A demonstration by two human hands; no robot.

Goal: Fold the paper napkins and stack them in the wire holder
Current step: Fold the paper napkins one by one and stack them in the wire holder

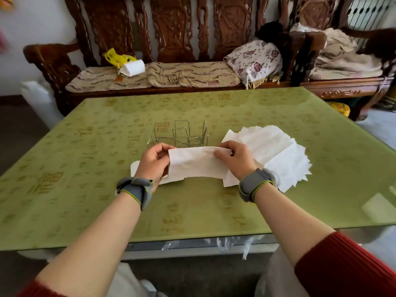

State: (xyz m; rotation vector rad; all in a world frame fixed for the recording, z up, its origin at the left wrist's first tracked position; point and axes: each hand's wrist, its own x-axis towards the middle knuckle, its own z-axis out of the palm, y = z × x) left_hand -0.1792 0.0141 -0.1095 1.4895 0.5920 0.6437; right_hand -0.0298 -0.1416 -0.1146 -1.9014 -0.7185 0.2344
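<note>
1. Green cloth patterned with gold characters covers the table (pixel 85 189). Beyond its far edge stands a carved dark wooden bench (pixel 171 28) with patterned seat cushions.
2. At the middle of the table stands the wire holder (pixel 182 136), upright, with nothing visible inside it.
3. Just near of the holder, a white napkin (pixel 197 166) is stretched sideways between both hands. Its lower edge arches up off the cloth.
4. The left hand (pixel 153 162) pinches the napkin's left end, thumb and curled fingers closed on the paper.
5. The right hand (pixel 235 159) pinches the upper right edge, with the thumb on the near face and the fingers curled over the top.
6. A fanned pile of napkins (pixel 278 151) lies flat to the right of the holder, partly under the right hand and wrist.
7. Another white sheet (pixel 137 168) lies on the cloth under the left hand, showing past it to the left.
8. Each wrist wears a grey band with green trim (pixel 255 185), and red sleeves are pushed up the forearms.
9. On the bench sit a yellow bag (pixel 120 57), a white roll (pixel 132 68) and a floral bundle (pixel 255 58).
</note>
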